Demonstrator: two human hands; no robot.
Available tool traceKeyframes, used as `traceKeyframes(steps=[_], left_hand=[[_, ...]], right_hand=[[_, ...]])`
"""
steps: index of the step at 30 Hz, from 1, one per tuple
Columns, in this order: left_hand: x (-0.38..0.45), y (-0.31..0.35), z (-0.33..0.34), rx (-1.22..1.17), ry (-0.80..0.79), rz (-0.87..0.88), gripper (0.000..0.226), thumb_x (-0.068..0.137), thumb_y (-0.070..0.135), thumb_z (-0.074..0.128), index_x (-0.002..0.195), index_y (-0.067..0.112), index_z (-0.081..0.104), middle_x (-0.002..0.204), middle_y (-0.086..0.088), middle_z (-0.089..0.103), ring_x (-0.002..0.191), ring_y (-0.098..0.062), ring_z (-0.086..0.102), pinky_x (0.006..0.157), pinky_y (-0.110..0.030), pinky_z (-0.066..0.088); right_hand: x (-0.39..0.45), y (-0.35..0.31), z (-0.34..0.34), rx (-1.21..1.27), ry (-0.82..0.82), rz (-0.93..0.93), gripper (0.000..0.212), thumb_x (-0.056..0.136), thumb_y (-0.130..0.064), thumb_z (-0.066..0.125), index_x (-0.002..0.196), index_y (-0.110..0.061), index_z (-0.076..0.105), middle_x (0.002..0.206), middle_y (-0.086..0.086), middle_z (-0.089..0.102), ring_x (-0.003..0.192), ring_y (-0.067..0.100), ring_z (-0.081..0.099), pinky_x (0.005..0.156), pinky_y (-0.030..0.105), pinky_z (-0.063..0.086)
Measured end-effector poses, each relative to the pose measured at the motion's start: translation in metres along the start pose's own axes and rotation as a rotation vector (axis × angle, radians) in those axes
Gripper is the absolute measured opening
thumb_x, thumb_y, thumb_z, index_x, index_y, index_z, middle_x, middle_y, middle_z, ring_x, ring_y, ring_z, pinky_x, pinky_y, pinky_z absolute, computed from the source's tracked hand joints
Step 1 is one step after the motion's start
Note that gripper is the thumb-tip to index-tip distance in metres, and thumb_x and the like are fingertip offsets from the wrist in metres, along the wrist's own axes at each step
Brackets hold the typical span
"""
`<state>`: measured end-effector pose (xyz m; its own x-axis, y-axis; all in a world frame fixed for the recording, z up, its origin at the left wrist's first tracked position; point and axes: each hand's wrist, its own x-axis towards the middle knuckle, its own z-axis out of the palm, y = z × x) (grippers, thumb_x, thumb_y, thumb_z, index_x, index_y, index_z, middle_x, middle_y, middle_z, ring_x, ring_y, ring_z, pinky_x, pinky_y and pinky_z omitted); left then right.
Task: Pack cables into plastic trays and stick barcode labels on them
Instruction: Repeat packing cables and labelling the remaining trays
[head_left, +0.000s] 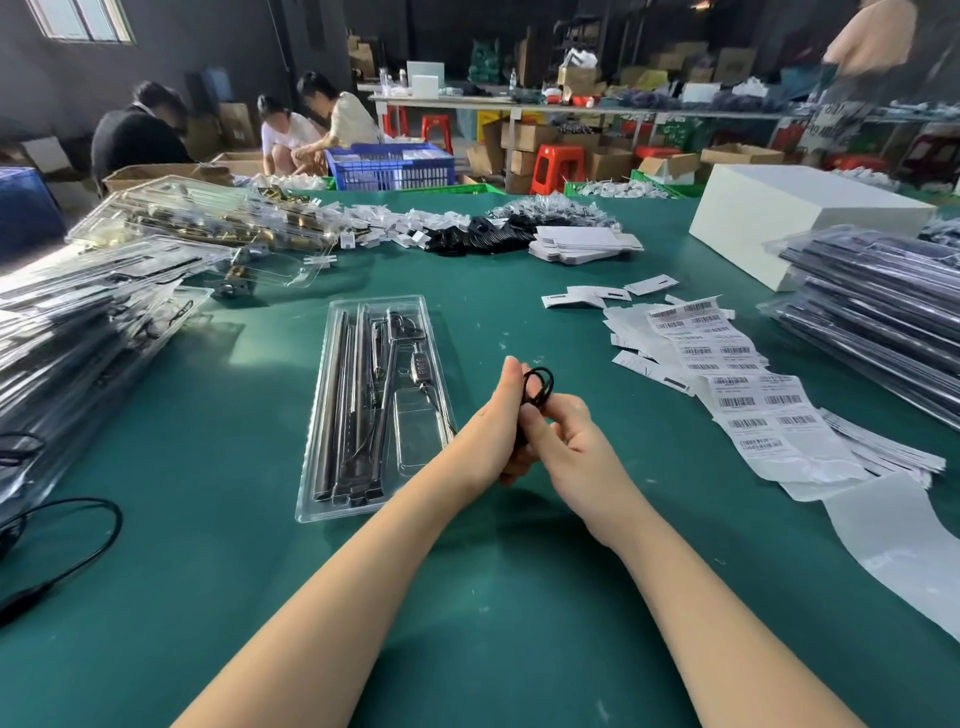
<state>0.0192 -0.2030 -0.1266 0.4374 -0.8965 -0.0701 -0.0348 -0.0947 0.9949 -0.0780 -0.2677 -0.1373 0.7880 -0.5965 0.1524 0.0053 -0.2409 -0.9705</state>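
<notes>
Both hands meet above the middle of the green table (208, 519), close to its near edge. The left hand (496, 415) and the right hand (566, 436) together grasp a thin black cable (537, 387), coiled into a small loop that stands up above the fingertips; the fingers of both hands are curled around it. Just to the left of the hands lies a clear plastic tray (374, 405), flat on the table, with long metal rods and a small part with a cord already in its compartments. To the right of the hands, a strip of white barcode labels (743, 395) runs toward the right edge. Stacks of filled trays (78, 332) stand at the left edge, and another stack (883, 322) stands at the right edge. A white box (789, 223) sits at the far right corner.
</notes>
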Motion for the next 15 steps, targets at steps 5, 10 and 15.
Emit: traceKeyframes(steps=[5, 10, 15], left_hand=[[0.005, 0.003, -0.002, -0.176, 0.017, -0.089, 0.049, 0.092, 0.071, 0.016, 0.100, 0.030, 0.043, 0.057, 0.001, 0.059, 0.049, -0.015, 0.051, 0.052, -0.024, 0.043], [0.007, 0.019, -0.021, -0.056, 0.138, -0.053, 0.037, 0.099, 0.049, 0.038, 0.121, 0.024, 0.056, 0.114, 0.000, 0.067, 0.101, -0.012, 0.065, 0.095, -0.028, 0.048], [-0.002, 0.019, -0.047, 0.908, 0.014, 0.137, 0.038, 0.089, 0.026, 0.061, 0.127, 0.024, 0.060, 0.126, 0.005, 0.059, 0.116, -0.011, 0.053, 0.096, -0.019, 0.036]], right_hand=[[0.005, 0.002, 0.006, 0.056, 0.171, -0.054, 0.020, 0.096, -0.032, 0.054, 0.082, -0.036, 0.067, 0.106, 0.009, 0.048, 0.086, 0.006, 0.057, 0.069, 0.011, 0.048], [0.011, 0.009, -0.005, 0.231, 0.327, 0.098, 0.031, 0.099, -0.034, 0.050, 0.074, -0.029, 0.068, 0.072, -0.018, 0.065, 0.068, 0.003, 0.056, 0.068, 0.022, 0.042], [0.017, 0.013, -0.015, 0.406, 0.396, 0.150, 0.027, 0.102, -0.030, 0.045, 0.079, -0.025, 0.058, 0.070, -0.013, 0.068, 0.063, 0.003, 0.056, 0.067, 0.027, 0.039]])
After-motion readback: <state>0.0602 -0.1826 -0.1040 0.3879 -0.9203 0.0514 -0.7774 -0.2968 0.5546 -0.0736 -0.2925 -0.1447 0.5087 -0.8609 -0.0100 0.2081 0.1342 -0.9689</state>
